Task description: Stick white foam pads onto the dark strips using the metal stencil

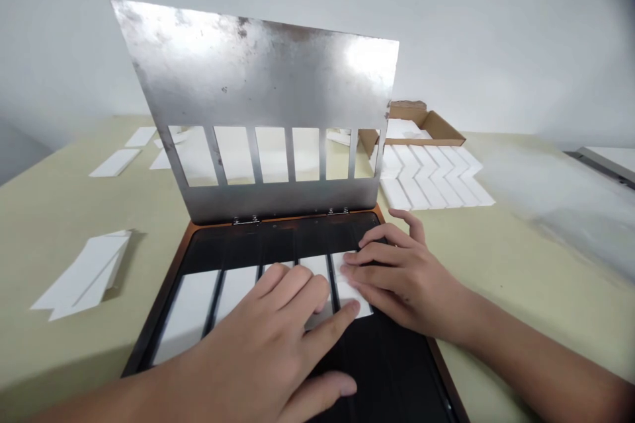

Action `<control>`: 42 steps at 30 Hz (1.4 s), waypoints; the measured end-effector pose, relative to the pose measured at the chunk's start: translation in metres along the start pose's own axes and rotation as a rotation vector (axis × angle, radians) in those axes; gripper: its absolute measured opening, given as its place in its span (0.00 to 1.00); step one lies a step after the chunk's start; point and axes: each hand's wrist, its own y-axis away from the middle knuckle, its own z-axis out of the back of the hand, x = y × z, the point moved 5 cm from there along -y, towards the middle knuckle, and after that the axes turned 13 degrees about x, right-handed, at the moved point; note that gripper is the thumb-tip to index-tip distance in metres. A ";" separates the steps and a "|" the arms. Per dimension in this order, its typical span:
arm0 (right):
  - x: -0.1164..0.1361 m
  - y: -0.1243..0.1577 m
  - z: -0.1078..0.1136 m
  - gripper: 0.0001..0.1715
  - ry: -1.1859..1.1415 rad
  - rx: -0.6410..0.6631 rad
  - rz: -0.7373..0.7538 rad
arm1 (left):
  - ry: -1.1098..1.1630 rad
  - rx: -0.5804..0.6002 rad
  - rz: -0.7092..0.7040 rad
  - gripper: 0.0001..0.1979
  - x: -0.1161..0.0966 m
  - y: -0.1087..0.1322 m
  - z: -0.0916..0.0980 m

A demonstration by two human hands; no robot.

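A row of white rectangular cards [191, 304] lies in the black slotted bed of a hinged frame [218, 241]. My left hand [282, 327] reaches over the row, its index finger stretched to the lower part of the rightmost card [364, 304] and its thumb apart. The other left fingers are bent above the middle cards, partly hiding them. My right hand [409, 271] rests at the same rightmost card, fingertips on its upper part and fingers apart. Behind the bed, the metal plate [278, 86] with several rectangular cutouts stands raised on its hinges.
Loose white cards [84, 271] lie on the pale table [520, 304] at the left, more farther back [116, 162]. Rows of overlapping white pieces [431, 175] lie behind my right hand, before an open cardboard box [444, 129]. Clear plastic sheeting [565, 192] spreads at the right.
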 end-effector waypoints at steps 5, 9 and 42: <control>0.004 -0.001 0.004 0.05 -0.048 0.043 0.002 | -0.018 -0.009 0.007 0.23 -0.001 0.001 0.002; 0.006 -0.002 0.008 0.12 -0.242 0.128 0.003 | -0.145 0.004 -0.049 0.30 -0.001 0.002 0.001; 0.119 0.095 -0.056 0.45 0.316 0.255 -0.223 | -0.242 -0.111 0.436 0.25 -0.055 0.186 -0.019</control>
